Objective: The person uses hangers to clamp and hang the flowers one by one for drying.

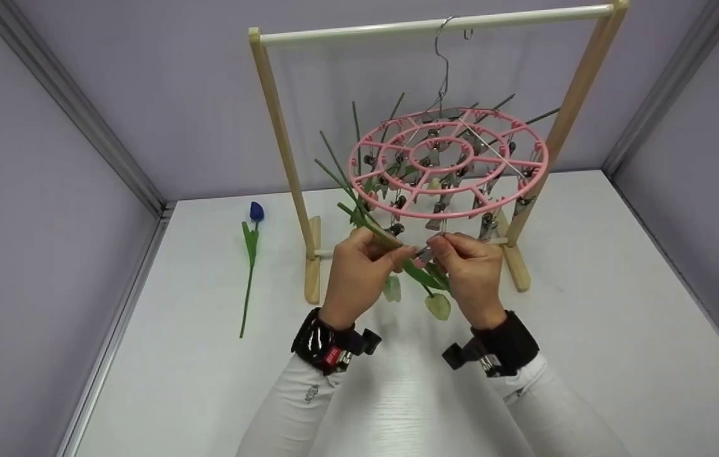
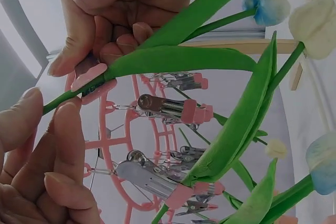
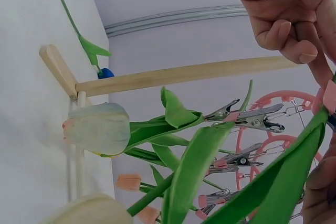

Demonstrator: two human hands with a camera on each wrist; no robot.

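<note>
My left hand [image 1: 356,273] pinches the green stem [image 2: 58,102] of an artificial tulip between thumb and fingers. With thumb and fingertips, my right hand [image 1: 477,270] grips a metal clip with pink pads [image 2: 93,80], which lie on either side of that stem. Long green leaves [image 2: 181,59] spread out beyond the clip. A pale yellow tulip head [image 1: 437,306] hangs below the two hands. Above them is a round pink hanger [image 1: 448,214] with several dangling clips, some holding other tulips by their stems. The right fingers partly hide the clip's handles.
A wooden stand [image 1: 280,127] with a white rail [image 1: 366,30] carries the hanger by a metal hook [image 1: 442,51]. On the white table [image 1: 175,285], a blue tulip [image 1: 251,254] lies left of the stand. Pale walls [image 1: 48,190] enclose the back and sides.
</note>
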